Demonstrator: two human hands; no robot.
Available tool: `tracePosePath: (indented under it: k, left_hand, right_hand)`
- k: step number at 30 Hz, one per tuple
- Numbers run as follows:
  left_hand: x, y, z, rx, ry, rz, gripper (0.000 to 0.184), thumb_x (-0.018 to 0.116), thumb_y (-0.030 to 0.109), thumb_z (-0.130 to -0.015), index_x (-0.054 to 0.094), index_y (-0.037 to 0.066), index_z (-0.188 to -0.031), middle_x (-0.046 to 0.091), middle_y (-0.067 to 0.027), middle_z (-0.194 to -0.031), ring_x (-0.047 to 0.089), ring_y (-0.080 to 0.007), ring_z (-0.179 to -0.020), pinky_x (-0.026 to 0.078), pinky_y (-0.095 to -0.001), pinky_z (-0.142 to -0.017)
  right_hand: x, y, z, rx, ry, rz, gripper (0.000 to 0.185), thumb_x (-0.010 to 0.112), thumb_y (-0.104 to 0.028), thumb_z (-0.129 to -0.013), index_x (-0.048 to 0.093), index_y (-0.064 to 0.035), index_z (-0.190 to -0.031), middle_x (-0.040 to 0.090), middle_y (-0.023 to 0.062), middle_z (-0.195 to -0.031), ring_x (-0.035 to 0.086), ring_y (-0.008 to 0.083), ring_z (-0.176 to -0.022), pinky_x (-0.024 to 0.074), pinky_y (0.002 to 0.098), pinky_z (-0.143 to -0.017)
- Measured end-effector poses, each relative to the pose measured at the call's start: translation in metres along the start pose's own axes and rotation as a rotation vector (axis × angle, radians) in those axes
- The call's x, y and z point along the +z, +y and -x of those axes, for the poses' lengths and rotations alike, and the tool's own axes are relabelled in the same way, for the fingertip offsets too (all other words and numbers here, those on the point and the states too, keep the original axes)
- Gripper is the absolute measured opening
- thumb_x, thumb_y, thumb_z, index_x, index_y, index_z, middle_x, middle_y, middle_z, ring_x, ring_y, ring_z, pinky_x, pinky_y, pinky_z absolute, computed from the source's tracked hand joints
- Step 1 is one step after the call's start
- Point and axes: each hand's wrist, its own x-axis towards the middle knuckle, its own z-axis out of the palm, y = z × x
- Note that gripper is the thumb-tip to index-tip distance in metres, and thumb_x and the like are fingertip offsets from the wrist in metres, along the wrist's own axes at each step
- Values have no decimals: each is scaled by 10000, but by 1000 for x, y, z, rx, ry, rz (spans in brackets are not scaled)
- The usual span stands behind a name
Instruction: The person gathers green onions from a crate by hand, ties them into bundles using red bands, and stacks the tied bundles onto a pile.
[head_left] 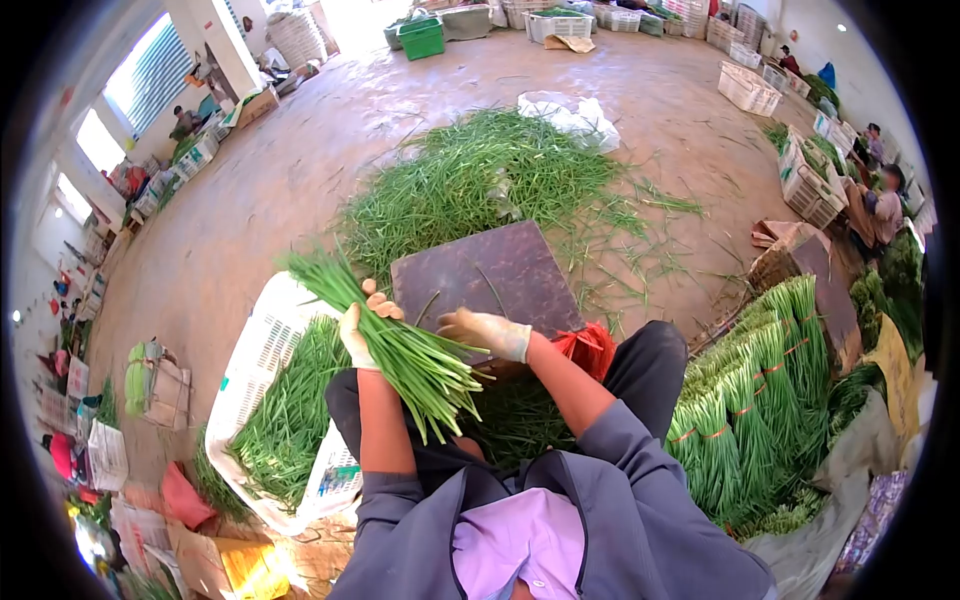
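Gripping the bunch of greens (425, 368) midway, btwn basket (276, 304) & board (480, 265), L hand (356, 335) has fingers wrapped round; R hand (488, 332) looks loose, fingers uncurled, contact unclear. Prob. light, bendy, bruises easily; best held mid-stalk.

Produce-bundling workshop: loose green stalks (450, 185) heaped beyond the gripped bunch (400, 340), banded bundles (755, 415) to its right, workers (886, 208) and plastic crates (748, 90) farther off both sides.

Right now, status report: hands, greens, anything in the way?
Left hand gripping green bundle. Right hand open, close beside it. Loose stalk lying on dark board ahead.
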Motion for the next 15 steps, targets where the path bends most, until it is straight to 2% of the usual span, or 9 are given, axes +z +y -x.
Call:
tracePosePath:
  k: [1,4,5,6,8,9,12,13,15]
  left_hand:
    - [1,-5,-1,-14,-13,-51,478,696,218,-866,476,79,-1267,548,-4,-894,554,-168,-828,472,-388,-833]
    - [-5,-10,-8,-42,-1,-138,490,701,218,-854,490,79,-1274,553,-14,-873,539,-184,-788,467,-393,-806]
    - [-10,-7,-8,-76,-13,-187,488,702,211,-846,502,79,-1272,554,-17,-864,536,-188,-778,466,-395,-800]
    - [-14,-8,-10,-112,-28,-231,486,703,205,-839,514,78,-1269,554,-21,-854,533,-192,-767,465,-398,-794]
    - [-12,-12,-8,-100,18,-227,482,706,198,-827,532,69,-1258,556,-31,-831,535,-201,-734,475,-402,-757]
    - [-12,-19,-9,-85,39,-287,489,707,199,-825,530,61,-1258,555,-36,-815,538,-204,-714,482,-404,-730]
    - [-11,-31,-13,-56,51,-348,493,713,192,-817,531,29,-1246,571,-56,-779,564,-220,-658,505,-416,-651]
    - [-6,-33,-13,-66,67,-438,501,713,182,-814,529,20,-1251,587,-63,-788,586,-230,-669,516,-419,-654]
    - [-2,-49,-22,-97,73,-629,535,720,196,-831,514,-12,-1278,646,-82,-849,640,-242,-715,545,-400,-676]
  right_hand:
    - [8,3,1,9,-3,1,720,435,-539,-1009,372,12,-1468,442,208,-1470,438,264,-1351,318,404,-1140]
    - [37,15,7,-47,-160,-1,671,531,-357,-989,293,-3,-1507,530,87,-1352,493,149,-1227,373,312,-1074]
    - [45,16,9,-75,-148,25,718,579,-294,-946,262,8,-1516,516,97,-1366,489,156,-1232,394,299,-1051]
    - [58,22,9,-176,-36,173,757,592,-268,-913,241,23,-1517,505,115,-1369,491,169,-1227,402,306,-1044]
    - [72,21,11,-187,42,210,831,647,-241,-854,221,35,-1512,508,127,-1346,489,179,-1221,395,305,-1048]
    - [91,33,12,-211,201,291,902,711,-249,-817,204,36,-1506,508,134,-1328,490,184,-1211,390,305,-1052]
    - [109,49,12,-300,302,178,972,821,-180,-742,231,17,-1489,516,112,-1292,505,167,-1184,407,316,-1037]
    - [110,50,12,-299,325,112,887,837,-138,-725,332,4,-1440,557,86,-1242,532,150,-1144,429,316,-1013]
    - [101,53,16,-298,348,119,814,828,-132,-732,385,-2,-1402,580,74,-1216,551,145,-1113,445,312,-992]
